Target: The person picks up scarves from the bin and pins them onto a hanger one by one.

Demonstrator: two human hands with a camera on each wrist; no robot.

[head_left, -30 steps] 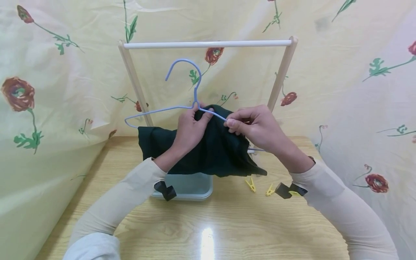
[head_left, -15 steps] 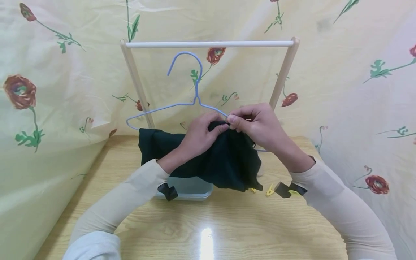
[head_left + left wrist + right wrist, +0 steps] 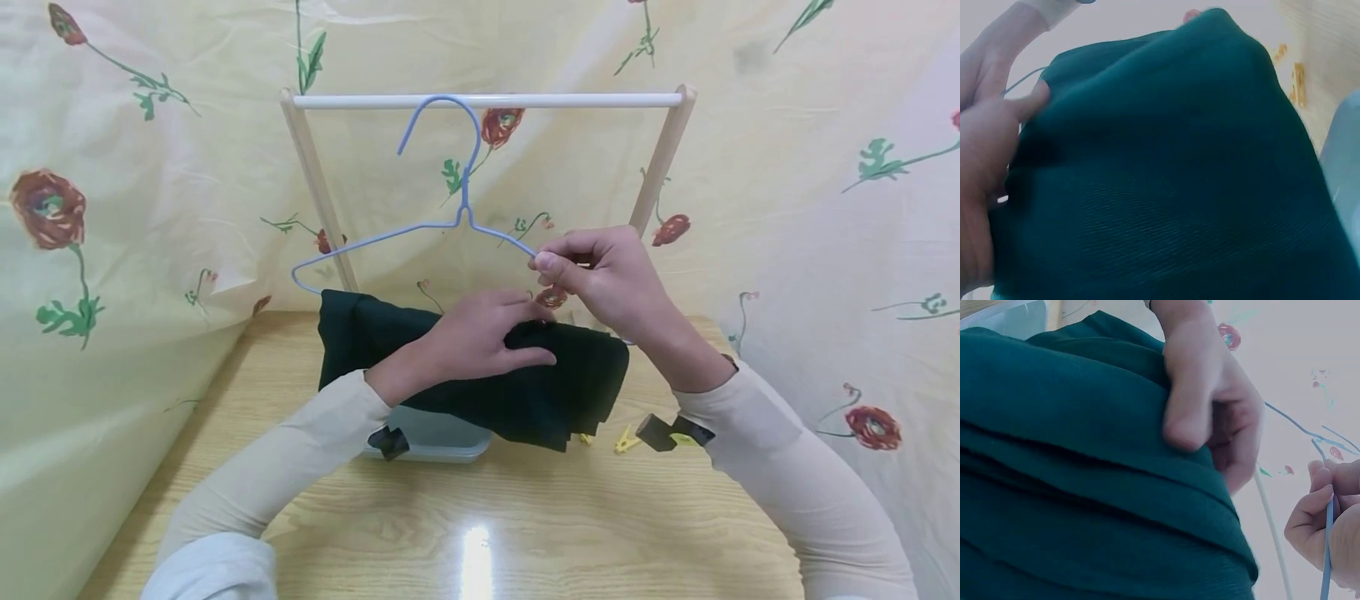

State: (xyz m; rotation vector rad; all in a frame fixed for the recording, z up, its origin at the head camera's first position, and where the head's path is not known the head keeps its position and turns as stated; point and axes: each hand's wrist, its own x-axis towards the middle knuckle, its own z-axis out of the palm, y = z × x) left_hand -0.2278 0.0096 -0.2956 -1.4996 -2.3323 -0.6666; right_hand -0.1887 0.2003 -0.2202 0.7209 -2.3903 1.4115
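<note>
A dark green cloth (image 3: 570, 383) is draped over the lower bar of a thin blue hanger (image 3: 466, 183), held up in front of a rack. My right hand (image 3: 600, 267) pinches the hanger's right shoulder between thumb and fingers; in the right wrist view, that hand (image 3: 1335, 531) has the blue wire running through it. At the cloth's upper edge is my left hand (image 3: 476, 337), its thumb and fingers spread apart. The right wrist view has its thumb lying on the front of the cloth and its fingers behind. Folds of cloth (image 3: 1166, 169) fill the left wrist view.
Behind the hanger stands a wooden rack with a white rod (image 3: 345, 102). A pale plastic tray (image 3: 450, 455) sits on the wooden table (image 3: 375, 533), partly under the cloth. Yellow clothespins (image 3: 624, 439) lie to its right. Flowered fabric (image 3: 150, 250) surrounds the table.
The hanger has risen, its hook now overlapping the rod in the head view. My left hand slid right and down from the hanger's neck, and the gathered cloth spread out lower along the bar.
</note>
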